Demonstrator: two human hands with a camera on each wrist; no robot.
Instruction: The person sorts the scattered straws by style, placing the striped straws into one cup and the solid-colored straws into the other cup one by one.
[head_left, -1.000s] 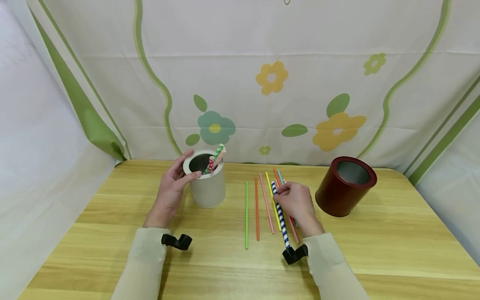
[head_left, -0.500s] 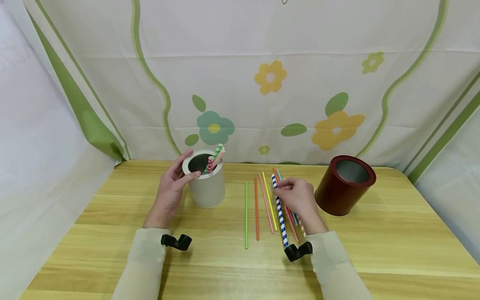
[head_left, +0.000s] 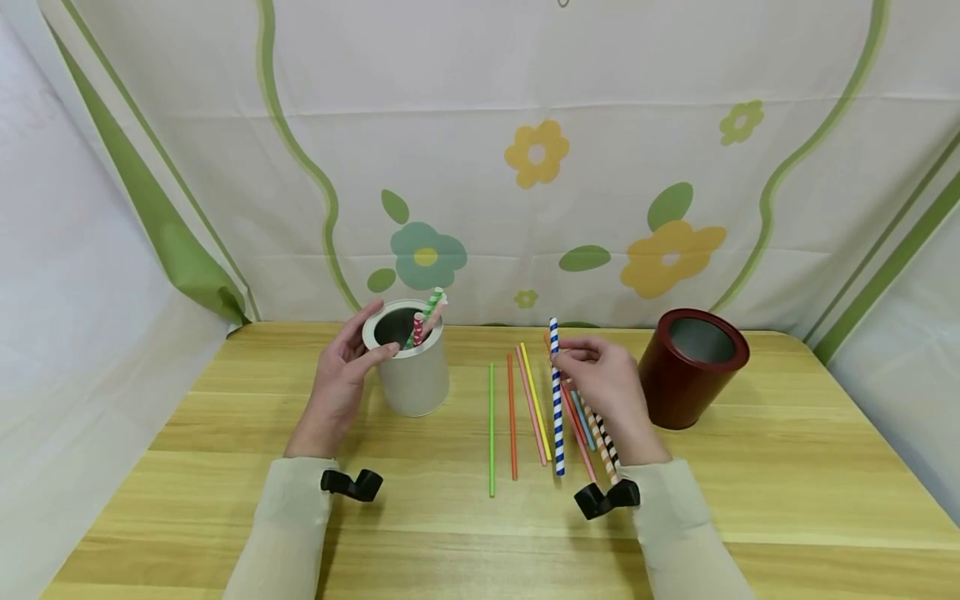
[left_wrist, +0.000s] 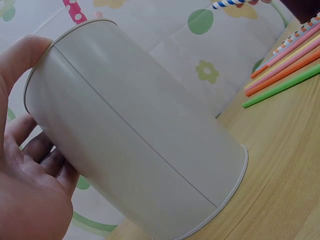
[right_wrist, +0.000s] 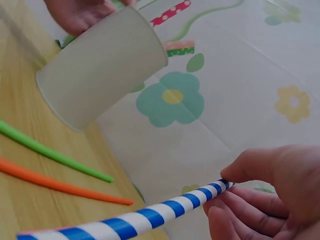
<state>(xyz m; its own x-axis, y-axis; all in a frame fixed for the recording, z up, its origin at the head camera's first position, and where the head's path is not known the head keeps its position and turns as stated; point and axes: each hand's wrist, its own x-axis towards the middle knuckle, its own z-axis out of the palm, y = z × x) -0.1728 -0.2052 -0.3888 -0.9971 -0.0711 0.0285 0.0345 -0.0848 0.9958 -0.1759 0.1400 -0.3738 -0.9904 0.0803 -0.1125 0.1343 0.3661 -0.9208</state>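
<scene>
The right hand (head_left: 603, 379) pinches a blue-and-white striped straw (head_left: 557, 417) between thumb and fingers, nearer its far end, the longer part reaching from the fingers back toward the person; the left wrist view shows it held above the desk (head_left: 420, 533). The left hand (head_left: 345, 375) grips the white can (head_left: 414, 387) by its rim and left side, thumb and fingers set wide around it, while the can stands upright just right of them. Out of its mouth, beyond the left thumb, lean a dotted red straw (head_left: 417, 329), a green-and-white straw (head_left: 435, 302) and a pale pink straw (head_left: 435, 321). Left of the right fingers lie a yellow straw (head_left: 536, 400), a pink straw (head_left: 528, 404), an orange straw (head_left: 513, 417) and, farthest from them, a green straw (head_left: 492, 429). Beneath and on the near side of the right hand are a blue straw (head_left: 582, 421) and others, partly hidden. The dark red can (head_left: 678, 383) stands right of those fingers.
</scene>
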